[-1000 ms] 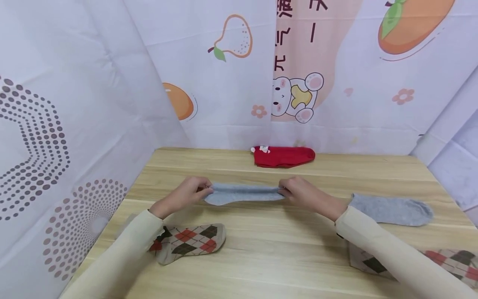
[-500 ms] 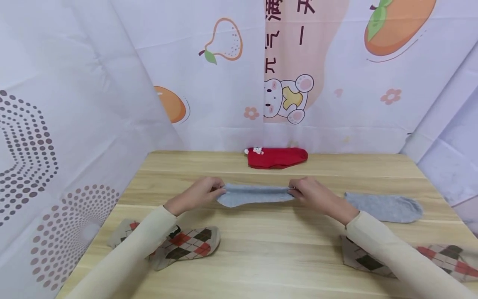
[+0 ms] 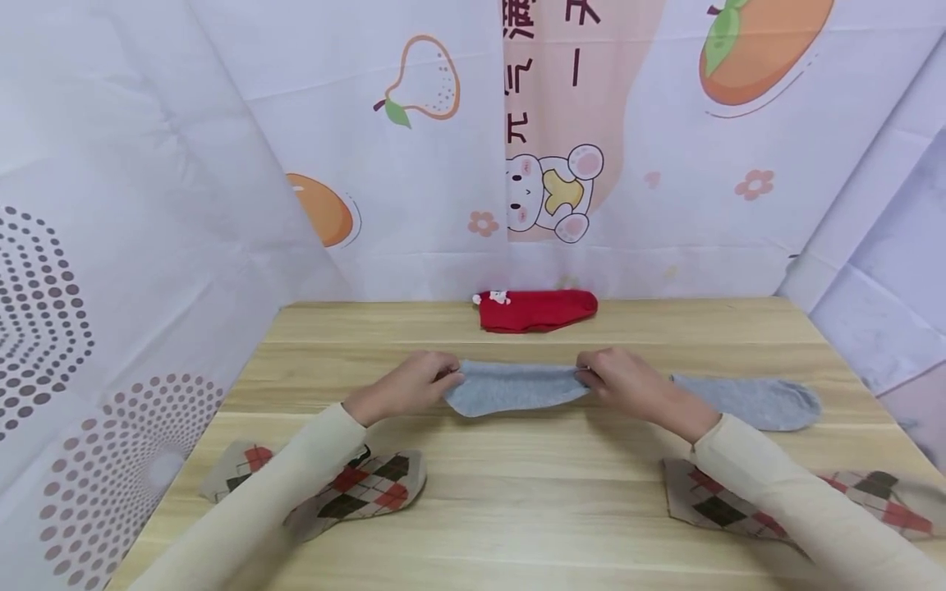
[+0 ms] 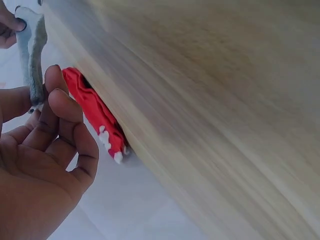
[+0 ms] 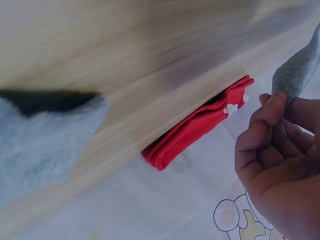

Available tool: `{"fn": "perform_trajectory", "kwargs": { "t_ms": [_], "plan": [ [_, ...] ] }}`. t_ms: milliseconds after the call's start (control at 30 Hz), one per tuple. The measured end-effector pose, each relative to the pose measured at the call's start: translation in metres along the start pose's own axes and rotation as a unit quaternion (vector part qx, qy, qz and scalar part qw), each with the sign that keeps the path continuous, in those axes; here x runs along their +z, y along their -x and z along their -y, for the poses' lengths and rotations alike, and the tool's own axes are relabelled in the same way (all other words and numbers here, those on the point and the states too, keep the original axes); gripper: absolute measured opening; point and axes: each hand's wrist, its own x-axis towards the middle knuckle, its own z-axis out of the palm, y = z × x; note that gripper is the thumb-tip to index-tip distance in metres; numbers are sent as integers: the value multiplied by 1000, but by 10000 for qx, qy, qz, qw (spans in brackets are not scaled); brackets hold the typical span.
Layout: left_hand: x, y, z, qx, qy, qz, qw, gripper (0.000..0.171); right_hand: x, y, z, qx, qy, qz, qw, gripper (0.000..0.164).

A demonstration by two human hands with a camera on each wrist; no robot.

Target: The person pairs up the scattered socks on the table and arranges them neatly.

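Note:
A light grey sock (image 3: 517, 390) is stretched sideways between my two hands, over the middle of the table. My left hand (image 3: 414, 383) pinches its left end between thumb and fingers; in the left wrist view the sock (image 4: 35, 60) hangs edge-on from that grip. The right end is pinched by my right hand (image 3: 624, 386), as the right wrist view shows with the grey fabric (image 5: 297, 70) bunched above the fingertips. Another grey sock (image 3: 761, 402) lies flat on the table, partly behind my right forearm.
Red socks (image 3: 538, 310) with a white figure lie at the table's back edge. Argyle socks lie at the left (image 3: 369, 488) and right (image 3: 720, 501), partly covered by my sleeves. A printed curtain (image 3: 429, 180) hangs behind the wooden table (image 3: 532, 509).
The head view has turned so the table things sit further left. My hands have shifted right relative to the table, still holding the grey sock, whose front face now shows more.

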Motion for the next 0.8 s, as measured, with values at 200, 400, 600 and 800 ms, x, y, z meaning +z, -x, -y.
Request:
{"fn": "perform_trajectory", "kwargs": {
  "t_ms": [200,400,600,800],
  "plan": [
    [7,-10,-6,0,-137,80,9999,27,-3,5,-7,37,138,-19,9999,29],
    [15,-21,-8,48,-218,141,9997,30,-4,9,-14,207,180,113,9996,24],
    [19,-32,-9,110,-301,222,9992,26,-4,10,-18,304,149,244,9991,25],
    [16,-39,-11,87,-305,126,9994,27,-5,11,-22,360,49,280,9990,25]
  ]
}}
